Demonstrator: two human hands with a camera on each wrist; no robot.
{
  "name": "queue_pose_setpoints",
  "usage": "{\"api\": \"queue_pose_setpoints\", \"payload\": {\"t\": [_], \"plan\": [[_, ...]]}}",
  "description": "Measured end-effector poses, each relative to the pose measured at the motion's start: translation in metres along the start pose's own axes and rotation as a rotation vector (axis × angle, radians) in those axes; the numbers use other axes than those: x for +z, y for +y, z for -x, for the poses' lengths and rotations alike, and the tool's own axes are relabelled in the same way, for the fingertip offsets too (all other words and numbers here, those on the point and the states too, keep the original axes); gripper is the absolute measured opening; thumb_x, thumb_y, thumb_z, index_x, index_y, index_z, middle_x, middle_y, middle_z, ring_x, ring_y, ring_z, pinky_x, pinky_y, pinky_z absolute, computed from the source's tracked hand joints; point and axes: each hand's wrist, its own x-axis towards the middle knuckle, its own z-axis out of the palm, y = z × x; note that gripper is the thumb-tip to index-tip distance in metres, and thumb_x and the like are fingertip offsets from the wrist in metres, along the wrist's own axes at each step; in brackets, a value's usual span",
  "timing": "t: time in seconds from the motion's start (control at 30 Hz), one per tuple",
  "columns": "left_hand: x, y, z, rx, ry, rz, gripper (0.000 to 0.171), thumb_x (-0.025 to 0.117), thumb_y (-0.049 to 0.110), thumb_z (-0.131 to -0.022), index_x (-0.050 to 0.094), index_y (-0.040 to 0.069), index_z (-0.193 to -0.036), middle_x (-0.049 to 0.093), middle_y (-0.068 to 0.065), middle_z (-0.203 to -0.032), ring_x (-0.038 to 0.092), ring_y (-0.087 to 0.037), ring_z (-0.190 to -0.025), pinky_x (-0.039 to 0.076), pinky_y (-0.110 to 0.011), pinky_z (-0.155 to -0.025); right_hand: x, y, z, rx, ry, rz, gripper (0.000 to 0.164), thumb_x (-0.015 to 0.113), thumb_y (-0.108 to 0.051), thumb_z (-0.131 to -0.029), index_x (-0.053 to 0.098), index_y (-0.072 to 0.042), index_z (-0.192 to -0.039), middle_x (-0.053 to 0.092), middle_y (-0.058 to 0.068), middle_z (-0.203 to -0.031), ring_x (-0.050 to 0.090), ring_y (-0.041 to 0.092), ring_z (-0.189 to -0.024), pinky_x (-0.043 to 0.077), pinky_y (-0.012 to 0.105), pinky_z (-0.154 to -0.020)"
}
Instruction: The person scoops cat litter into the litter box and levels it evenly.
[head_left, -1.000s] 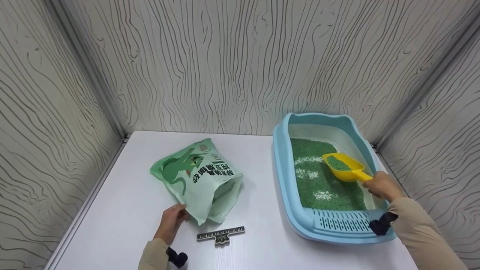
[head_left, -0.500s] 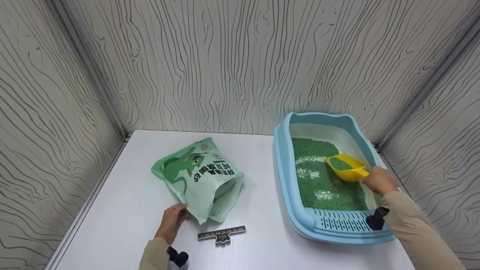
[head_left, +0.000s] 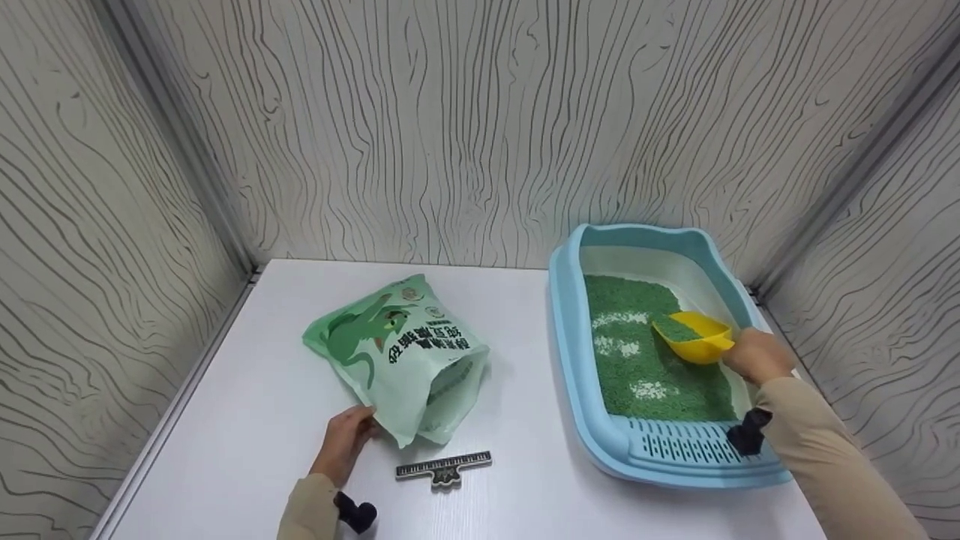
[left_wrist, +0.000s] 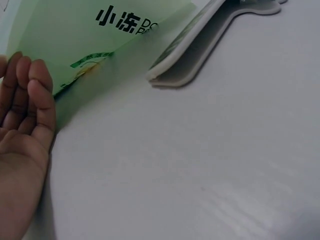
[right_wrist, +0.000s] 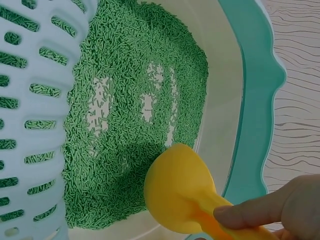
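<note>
While the right grip holds it, a scoop (yellow) carries pellets.

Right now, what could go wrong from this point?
The yellow scoop, loaded with green pellets, could tip in the right hand and scatter some past the tray. The bag lies with its mouth open; if the left hand at its edge tugs, anything inside might slide out.

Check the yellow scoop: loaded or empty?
Loaded, but not full: in the head view, green pellets lie in the yellow scoop, leaving part of its inside bare.
</note>
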Motion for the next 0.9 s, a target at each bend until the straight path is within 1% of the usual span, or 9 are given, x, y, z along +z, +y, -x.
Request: {"api": "queue_pose_setpoints", "payload": {"t": [0.13,0.3,0.5,0.7,0.9], "plan": [[0.0,0.0,-0.001,0.002,-0.01,-0.002,0.025,0.054,0.024,-0.096,0.063,0.002,-0.105,0.059,0.002,-0.089,0.056,-0.012,-0.086,0.051,-0.022,-0.078,0.002,-0.002,0.001,0.004,0.026,0.006,0.013,0.05,-0.014,-0.083,0.05,-0.002,-0.077,0.045,0.007,-0.065,0.044,0.02,-0.059,0.036,0.03,-0.054],[-0.001,0.0,-0.001,-0.003,-0.009,0.001,0.024,0.054,0.024,-0.096,0.063,0.003,-0.102,0.058,0.002,-0.088,0.055,-0.012,-0.086,0.051,-0.022,-0.077,0.001,-0.004,0.001,-0.022,0.034,0.006,0.017,0.048,-0.017,-0.086,0.05,-0.002,-0.077,0.047,0.009,-0.067,0.046,0.021,-0.061,0.036,0.032,-0.055],[-0.001,0.0,-0.001,0.005,-0.016,0.022,0.02,0.055,0.022,-0.095,0.064,0.005,-0.096,0.058,0.003,-0.085,0.056,-0.011,-0.082,0.051,-0.022,-0.076,0.0,-0.011,0.0,-0.041,0.033,0.042,0.017,0.053,-0.016,-0.084,0.051,-0.001,-0.078,0.05,0.011,-0.068,0.047,0.022,-0.062,0.037,0.032,-0.054],[-0.002,0.0,0.0,0.003,-0.015,0.013,0.021,0.054,0.022,-0.095,0.063,0.003,-0.099,0.059,0.003,-0.086,0.057,-0.011,-0.084,0.052,-0.022,-0.076,0.001,-0.017,0.001,-0.056,0.031,0.051,0.019,0.054,-0.019,-0.085,0.051,-0.001,-0.078,0.05,0.012,-0.071,0.047,0.024,-0.065,0.037,0.033,-0.055],[-0.001,0.0,0.001,-0.004,-0.006,0.013,0.023,0.055,0.021,-0.095,0.064,0.002,-0.103,0.06,0.003,-0.087,0.058,-0.011,-0.084,0.052,-0.021,-0.076,0.004,-0.025,0.003,-0.074,0.051,0.063,0.022,0.057,-0.019,-0.086,0.051,0.001,-0.079,0.048,0.011,-0.068,0.045,0.023,-0.062,0.036,0.033,-0.054]]}}
